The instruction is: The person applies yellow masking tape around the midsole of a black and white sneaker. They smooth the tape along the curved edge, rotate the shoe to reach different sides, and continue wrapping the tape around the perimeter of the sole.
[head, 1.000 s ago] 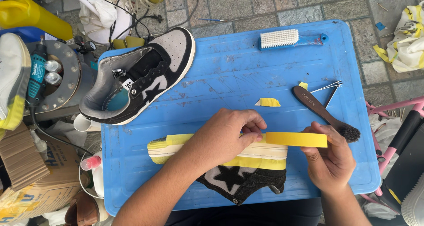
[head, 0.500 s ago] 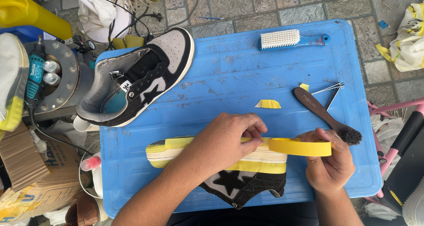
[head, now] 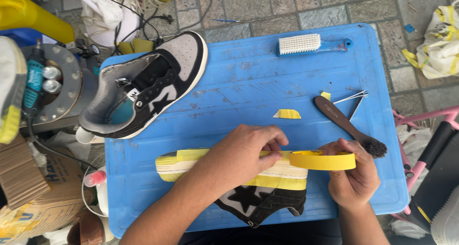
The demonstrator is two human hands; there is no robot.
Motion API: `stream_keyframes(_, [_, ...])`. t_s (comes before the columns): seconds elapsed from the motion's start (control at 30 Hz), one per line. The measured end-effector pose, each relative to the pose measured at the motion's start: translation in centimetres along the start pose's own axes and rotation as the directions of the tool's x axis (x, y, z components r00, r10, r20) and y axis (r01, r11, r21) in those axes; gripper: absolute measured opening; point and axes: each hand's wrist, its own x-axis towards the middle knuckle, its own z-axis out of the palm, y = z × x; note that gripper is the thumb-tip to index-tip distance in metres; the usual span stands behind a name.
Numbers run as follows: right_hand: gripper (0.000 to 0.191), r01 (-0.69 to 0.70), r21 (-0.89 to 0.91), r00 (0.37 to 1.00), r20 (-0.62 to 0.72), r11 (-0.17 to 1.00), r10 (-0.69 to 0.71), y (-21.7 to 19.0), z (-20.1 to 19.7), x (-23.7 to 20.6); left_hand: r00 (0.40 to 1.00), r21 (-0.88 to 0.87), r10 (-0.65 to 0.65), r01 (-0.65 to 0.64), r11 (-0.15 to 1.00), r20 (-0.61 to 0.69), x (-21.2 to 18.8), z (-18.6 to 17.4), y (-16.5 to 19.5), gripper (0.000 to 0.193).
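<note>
Low in the frame, centre: left hand (head: 241, 156) pressing yellow masking tape onto the sole edge of a black sneaker (head: 258, 202) lying on its side, fingers pinched on the strip. Just right of it, right hand (head: 354, 180) gripping the yellow tape roll (head: 322, 160). Beyond, on the blue plastic table (head: 248, 77): torn tape scrap (head: 287, 114), dark-handled brush (head: 349, 125). Further up, second sneaker (head: 148, 89) at upper left, white-bristled blue brush (head: 311, 44) near the far edge.
</note>
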Motion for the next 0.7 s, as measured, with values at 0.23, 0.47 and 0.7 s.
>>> stream_keyframes(0.23, [0.043, 0.001, -0.006, 1.000, -0.004, 1.000, -0.001, -0.23, 0.02, 0.23, 1.000, 0.005, -0.023, 0.023, 1.000, 0.021, 0.22, -0.16, 0.60, 0.025])
stream_keyframes(0.47, [0.037, 0.099, -0.101, 0.995, -0.002, 0.990, -0.100, -0.24, 0.09, 0.07, 0.999, 0.001, -0.051, 0.051, 0.999, 0.008, 0.07, -0.08, 0.41, 0.021])
stream_keyframes(0.7, [0.036, 0.140, -0.121, 0.990, -0.015, 0.983, -0.143, -0.14, 0.15, -0.14, 1.000, 0.033, -0.007, 0.007, 0.999, 0.003, 0.06, -0.02, 0.57, 0.021])
